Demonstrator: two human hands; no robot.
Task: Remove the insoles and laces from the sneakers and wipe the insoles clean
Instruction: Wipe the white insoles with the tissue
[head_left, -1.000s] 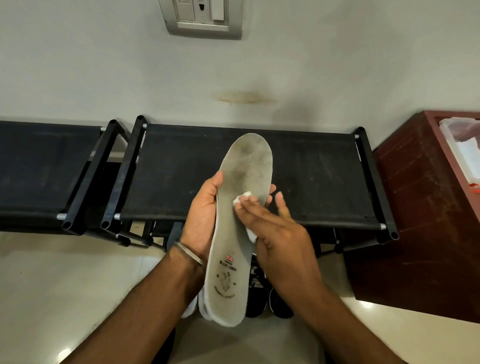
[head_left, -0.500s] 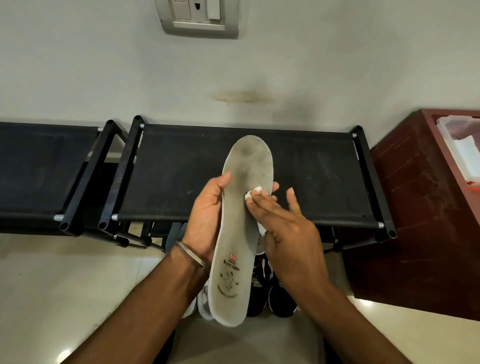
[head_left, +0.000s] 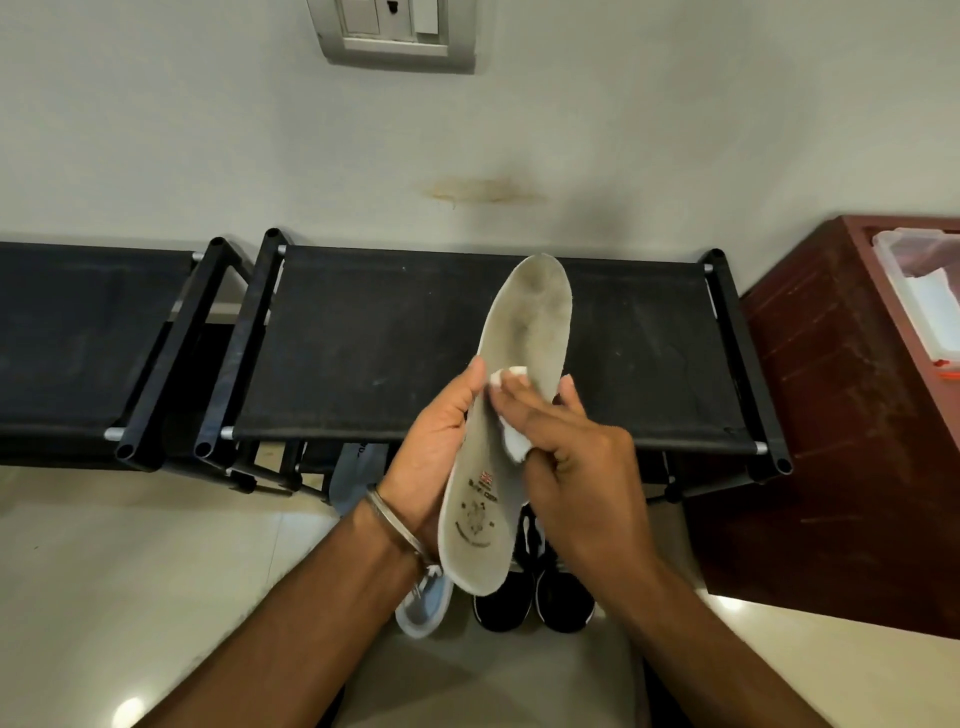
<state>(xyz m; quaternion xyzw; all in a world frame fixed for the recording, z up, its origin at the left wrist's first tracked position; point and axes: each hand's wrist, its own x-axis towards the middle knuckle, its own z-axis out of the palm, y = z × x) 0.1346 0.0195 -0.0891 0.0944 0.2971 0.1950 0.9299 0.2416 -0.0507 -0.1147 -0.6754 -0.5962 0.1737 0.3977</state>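
**Grey insole, white wipe: the stroke swings back toward the thumb side**

Grey foam fills the middle of the frame: the insole (head_left: 511, 415) stands nearly upright, heel low, toe tipped up and to the right against the black rack. Nearest us, the left hand (head_left: 436, 457) cradles it from behind, thumb hooked over the left edge, the other fingers hidden behind the foam. The right hand (head_left: 576, 467) lies across the printed face, fingers (head_left: 530, 410) long and slightly spread, pressing a small white wipe (head_left: 511, 410) flat at mid-length.

And there's the change: half a second ago the wipe sat toward the right edge, higher up; now it has slid across to the left edge, almost touching the left thumb. A sideways scrub, then. The forefoot above looks dark and smudged, so I judge the cleaning to be midway at best.

Just below the heel, at lower centre, black sneakers (head_left: 535, 597) sit on the floor, a pale shoe (head_left: 426, 603) beside them. Farther back, the black fabric rack (head_left: 363, 343) runs along the wall, a red-brown cabinet (head_left: 831, 415) at right.
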